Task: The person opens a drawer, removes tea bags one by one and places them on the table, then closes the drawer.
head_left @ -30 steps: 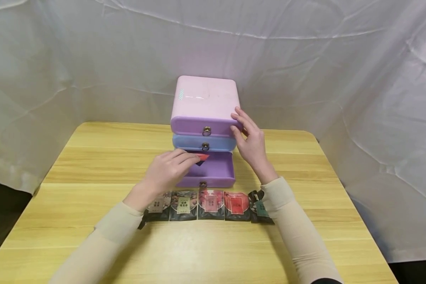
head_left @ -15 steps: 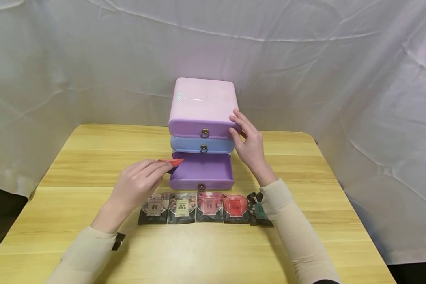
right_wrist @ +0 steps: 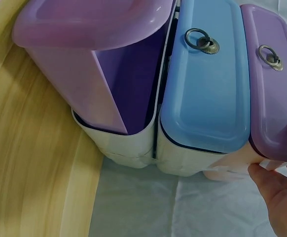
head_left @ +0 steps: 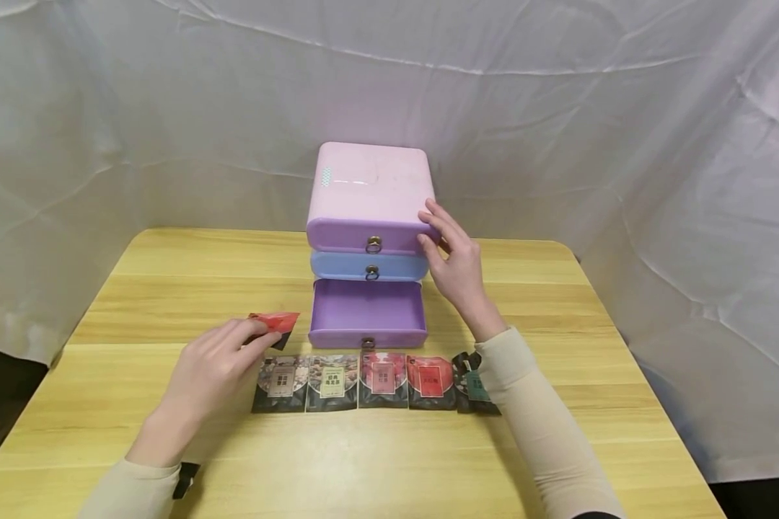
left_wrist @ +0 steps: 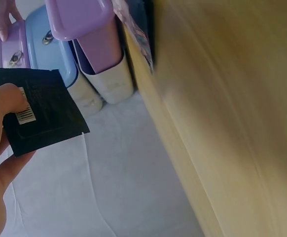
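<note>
Your left hand (head_left: 217, 364) hovers low over the tabletop (head_left: 136, 303), forearm running in from the lower left in a cream sleeve. Its fingers (head_left: 249, 333) are curled together and pinch a small red packet (head_left: 274, 322) between thumb and fingertips; from the wrist view your thumb (left_wrist: 8, 98) presses flat on the packet's black back. Your right hand (head_left: 454, 259) reaches forward and up, wrist bent back, forearm angled in from the lower right. Its fingers (head_left: 436, 220) are fairly straight and spread, tips resting against the right front corner of the top drawer (head_left: 363, 234), thumb just below.
</note>
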